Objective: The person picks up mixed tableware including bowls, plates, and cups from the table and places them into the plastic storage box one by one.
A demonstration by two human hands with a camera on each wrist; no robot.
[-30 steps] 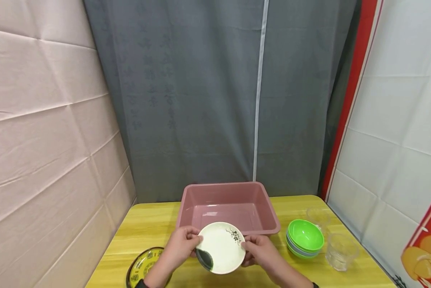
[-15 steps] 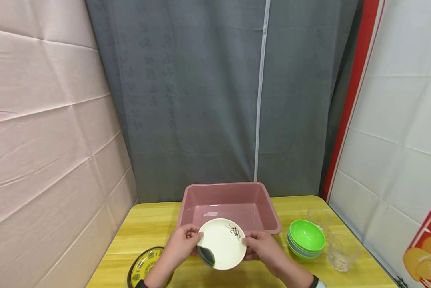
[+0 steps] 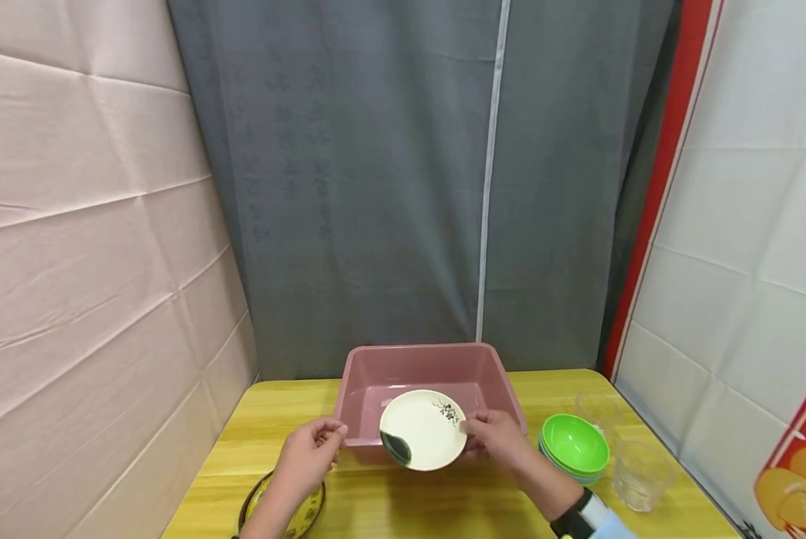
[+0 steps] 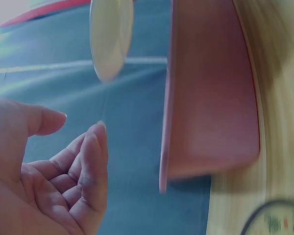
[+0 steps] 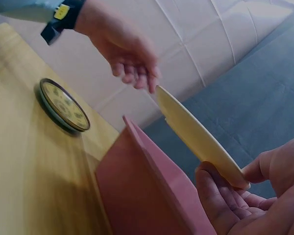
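Observation:
A white plate (image 3: 423,430) with a dark green patch and a black floral sprig is held up over the near side of the pink basin (image 3: 416,358). My right hand (image 3: 504,439) pinches its right rim between thumb and fingers, seen clearly in the right wrist view. Off the plate's left side is my left hand (image 3: 310,453), apart from the rim. In the left wrist view a gap separates the left thumb from its loosely bent fingers, and nothing lies between them. Beneath the left forearm sits a yellow patterned plate (image 3: 306,518) with a dark rim, partly hidden.
On the right of the wooden table (image 3: 281,404) stand stacked bowls (image 3: 574,443), the top one bright green. Two clear glasses (image 3: 640,479) are beside them. A grey curtain (image 3: 376,187) hangs behind the table. In the right wrist view the yellow plate lies on a greenish one (image 5: 54,117).
My left hand has let go of the white plate and drawn away to the left. The right hand has carried the plate slightly up and forward, farther over the basin.

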